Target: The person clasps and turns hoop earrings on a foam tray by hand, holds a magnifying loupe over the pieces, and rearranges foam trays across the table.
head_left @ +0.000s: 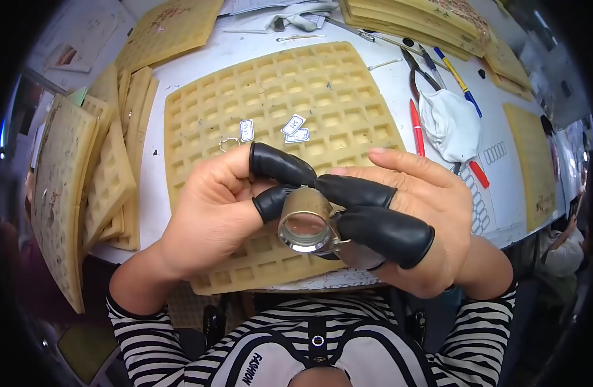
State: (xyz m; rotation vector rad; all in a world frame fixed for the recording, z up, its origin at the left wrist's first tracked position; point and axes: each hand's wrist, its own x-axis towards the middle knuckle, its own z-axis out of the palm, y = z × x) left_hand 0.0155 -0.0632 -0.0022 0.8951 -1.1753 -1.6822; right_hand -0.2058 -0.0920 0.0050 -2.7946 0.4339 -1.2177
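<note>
Close above the near edge of the worktop [399,84], both hands meet around a small brass-coloured loupe [305,220], its round lens facing the camera. The left hand [212,209] wears black finger cots on thumb and forefinger, and these two tips pinch at the top of the loupe's barrel, so that grip is clenched on it. The right hand [412,219] wears black cots on two fingers as well; they wrap along the loupe's right side and under its folding metal cover, so this grip is also grasping the loupe. Whether some smaller item sits between the fingertips cannot be told. Directly beneath the hands lies a large yellow grid tray [277,103] of square cells, with three small white tags [295,129] and a thin wire ring [228,143] resting on it just beyond the knuckles. More yellow trays are stacked at the left [109,174] and along the far edge [412,16]. To the right, well apart from the hands, lie a red pen [417,129], a blue pen [461,80] and a crumpled white cloth [451,122]. Striped sleeves [141,342] show at the bottom.
</note>
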